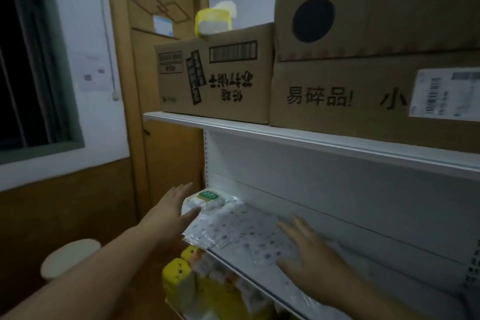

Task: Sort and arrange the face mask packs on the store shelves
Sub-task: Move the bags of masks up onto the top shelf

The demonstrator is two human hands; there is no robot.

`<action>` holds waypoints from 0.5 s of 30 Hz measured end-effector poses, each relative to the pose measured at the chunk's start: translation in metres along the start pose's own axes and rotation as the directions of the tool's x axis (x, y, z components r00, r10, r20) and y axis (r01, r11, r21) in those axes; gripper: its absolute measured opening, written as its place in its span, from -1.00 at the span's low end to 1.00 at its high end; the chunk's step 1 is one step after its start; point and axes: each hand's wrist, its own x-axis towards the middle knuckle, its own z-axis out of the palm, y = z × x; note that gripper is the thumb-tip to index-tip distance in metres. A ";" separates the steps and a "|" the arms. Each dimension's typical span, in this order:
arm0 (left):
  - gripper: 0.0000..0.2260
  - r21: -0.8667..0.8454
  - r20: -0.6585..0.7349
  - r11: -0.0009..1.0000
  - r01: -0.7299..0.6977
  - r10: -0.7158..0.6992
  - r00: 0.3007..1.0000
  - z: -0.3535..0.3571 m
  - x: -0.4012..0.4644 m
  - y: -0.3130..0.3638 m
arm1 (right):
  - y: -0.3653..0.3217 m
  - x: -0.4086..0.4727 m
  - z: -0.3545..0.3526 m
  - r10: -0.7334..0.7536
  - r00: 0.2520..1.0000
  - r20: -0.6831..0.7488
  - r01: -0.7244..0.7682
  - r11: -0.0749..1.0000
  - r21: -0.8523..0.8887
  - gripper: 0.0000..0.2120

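A stack of clear face mask packs (220,218) with a dotted print lies at the left end of the white middle shelf (324,301). The top pack carries a green and white label. More dotted packs (262,247) lie flat to the right of the stack. My left hand (172,212) presses with straight fingers against the left side of the stack. My right hand (309,257) rests flat, fingers spread, on the packs lying on the shelf.
Cardboard boxes (215,73) fill the top shelf, with a yellow tissue pack (213,21) on one. Yellow packaged goods (197,283) sit on the shelf below. A wooden door (155,138) stands left of the shelving, and a round white stool (70,257) is on the floor.
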 end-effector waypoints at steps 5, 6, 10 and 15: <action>-0.37 -0.161 0.108 0.982 0.099 -0.082 0.991 0.022 0.034 -0.085 | -0.034 0.068 0.077 0.103 0.993 0.058 -0.107 0.993 0.059 -0.31; -0.37 -0.137 0.150 0.984 0.111 -0.090 0.985 0.026 0.042 -0.098 | -0.040 0.079 0.090 0.116 0.991 0.071 -0.120 0.991 0.061 -0.31; -0.38 -0.026 0.262 0.995 0.101 -0.091 0.961 0.025 0.081 -0.133 | -0.060 0.124 0.120 0.171 0.979 0.115 -0.181 0.980 0.080 -0.32; -0.40 -0.042 0.262 0.998 0.037 -0.025 0.965 0.032 0.127 -0.163 | -0.069 0.183 0.147 0.164 0.981 0.106 -0.179 0.973 0.148 -0.32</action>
